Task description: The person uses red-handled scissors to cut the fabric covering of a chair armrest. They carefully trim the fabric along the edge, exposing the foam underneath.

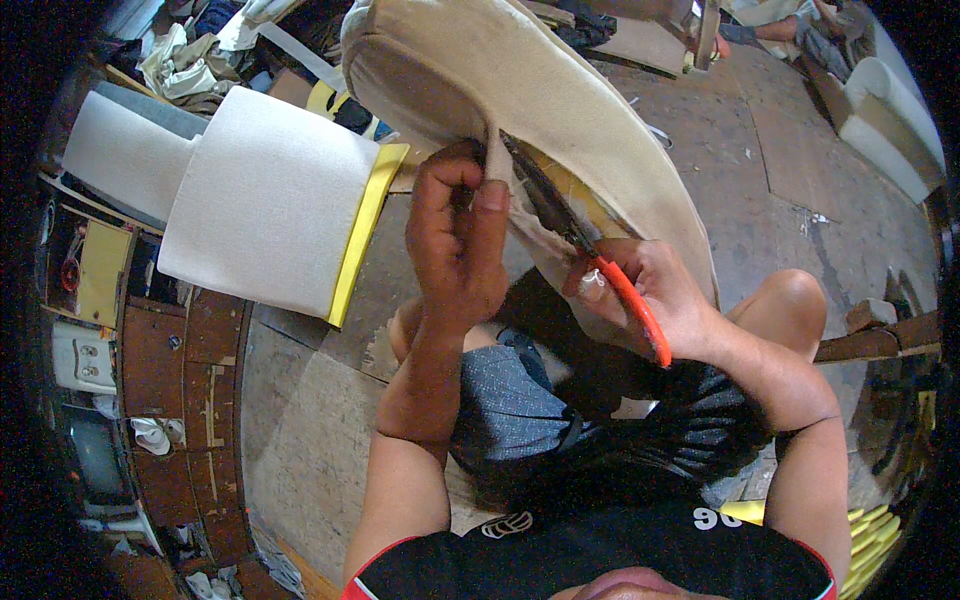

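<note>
A long curved cream upholstered piece (590,140) stands in front of me, tilted, with yellowish padding (578,195) showing along an open slit. My left hand (455,245) pinches the cream fabric flap at the slit's left edge, fingers curled round it. My right hand (675,295) grips red-handled scissors (634,305), whose dark blades point up-left along the slit, between fabric and padding. The blade tips are close to my left fingers, partly hidden by the flap. My bent legs are below the piece.
Pale cushions (265,200) with yellow foam edging (360,250) lie at left, beside wooden cabinetry (155,360). Fabric heaps (190,60) sit behind. At upper right are another person's leg (775,28) and a pale upholstered armrest (880,120). A small block (870,313) sits at right.
</note>
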`<state>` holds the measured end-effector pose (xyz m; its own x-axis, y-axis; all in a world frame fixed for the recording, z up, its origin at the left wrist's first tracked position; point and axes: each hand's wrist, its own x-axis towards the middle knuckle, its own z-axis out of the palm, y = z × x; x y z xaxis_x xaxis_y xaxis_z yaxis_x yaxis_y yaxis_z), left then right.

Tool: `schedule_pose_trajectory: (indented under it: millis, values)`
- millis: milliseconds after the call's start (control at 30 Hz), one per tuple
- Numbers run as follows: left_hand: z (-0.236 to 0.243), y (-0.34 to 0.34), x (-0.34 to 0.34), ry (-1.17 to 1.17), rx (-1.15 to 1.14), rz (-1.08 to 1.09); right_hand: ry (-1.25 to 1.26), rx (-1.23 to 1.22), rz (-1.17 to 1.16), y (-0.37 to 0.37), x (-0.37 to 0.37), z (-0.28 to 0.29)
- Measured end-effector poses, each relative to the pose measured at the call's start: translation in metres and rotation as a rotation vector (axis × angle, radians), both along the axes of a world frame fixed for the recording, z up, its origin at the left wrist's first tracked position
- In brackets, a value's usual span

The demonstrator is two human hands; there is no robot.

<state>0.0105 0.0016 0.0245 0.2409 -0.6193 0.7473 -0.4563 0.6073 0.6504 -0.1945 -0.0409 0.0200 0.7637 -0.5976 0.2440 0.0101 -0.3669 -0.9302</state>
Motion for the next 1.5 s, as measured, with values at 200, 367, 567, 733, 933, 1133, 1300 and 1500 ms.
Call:
schedule_pose_trajectory:
  millis: [200, 367, 567, 733, 933, 1133, 1300, 1500]
  values:
    - [0.000, 0.007, -0.006, 0.123, 0.059, 0.048, -0.036, 0.039, -0.022, 0.003, -0.002, -0.006]
    - [0.000, 0.004, -0.003, 0.135, 0.026, 0.025, -0.005, -0.011, -0.023, -0.001, -0.007, -0.004]
    - [0.000, 0.002, 0.000, 0.030, -0.008, 0.006, 0.123, 0.042, 0.010, 0.002, -0.004, 0.009]
    - [-0.001, 0.002, -0.001, 0.032, -0.006, -0.018, 0.029, -0.042, 0.010, -0.001, 0.000, 0.002]
    - [-0.001, 0.000, 0.000, 0.015, -0.020, -0.009, 0.032, -0.052, -0.019, -0.003, 0.003, 0.002]
    - [0.001, 0.002, -0.001, 0.009, -0.010, -0.033, 0.048, 0.037, -0.026, -0.004, 0.002, 0.003]
    - [0.005, 0.005, -0.003, -0.027, -0.003, 0.085, -0.033, 0.040, -0.077, -0.007, -0.002, -0.006]
    - [0.008, 0.009, -0.005, 0.028, 0.093, 0.179, -0.073, -0.378, -0.306, -0.019, -0.018, 0.001]
